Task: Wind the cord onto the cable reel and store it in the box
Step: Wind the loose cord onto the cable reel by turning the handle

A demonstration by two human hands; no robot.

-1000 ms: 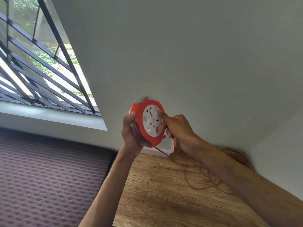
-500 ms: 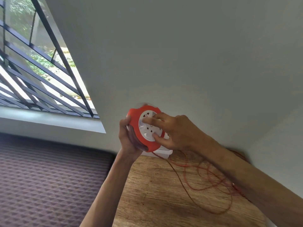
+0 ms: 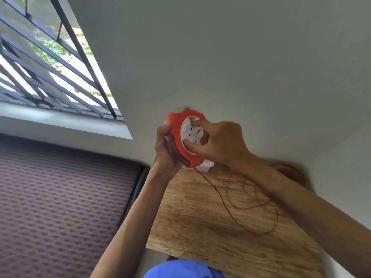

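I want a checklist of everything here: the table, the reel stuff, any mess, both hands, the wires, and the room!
Surface: wooden tabletop, grain visible.
Job's things: orange cable reel held up above the tabletop; white box mostly hidden behind it.
Clutter: nothing seen.
Grippers: left hand grips the reel's rim; right hand has fingers on the white socket face.
Cables: orange cord lies in loose loops on the tabletop, running up to the reel.
Surroundings: barred window, patterned mattress, plain wall.
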